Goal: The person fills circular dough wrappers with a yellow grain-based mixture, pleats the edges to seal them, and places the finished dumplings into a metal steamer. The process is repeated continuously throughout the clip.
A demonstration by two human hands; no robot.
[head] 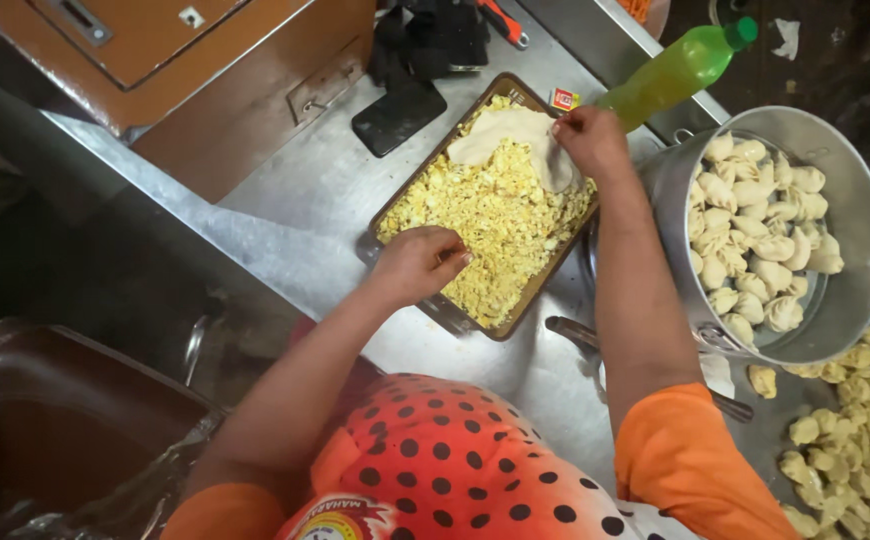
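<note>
A brown rectangular tray (407, 185) on the steel counter holds crumbly yellow filling (500, 215). A flat pale sheet of dough (510, 135) lies on the filling at the tray's far end. My left hand (420, 262) rests in the near side of the tray, fingers curled down into the filling. At the far right corner of the tray, my right hand (590, 140) pinches the edge of the dough sheet. Both arms reach forward from orange sleeves.
A big steel pot (860, 290) of folded dumplings (755, 235) stands right of the tray, with more dumplings (855, 420) loose on the counter. A green bottle (675, 70), a black phone (398, 115), a brown cabinet (205, 60) and a dark tub (55, 420) surround the area.
</note>
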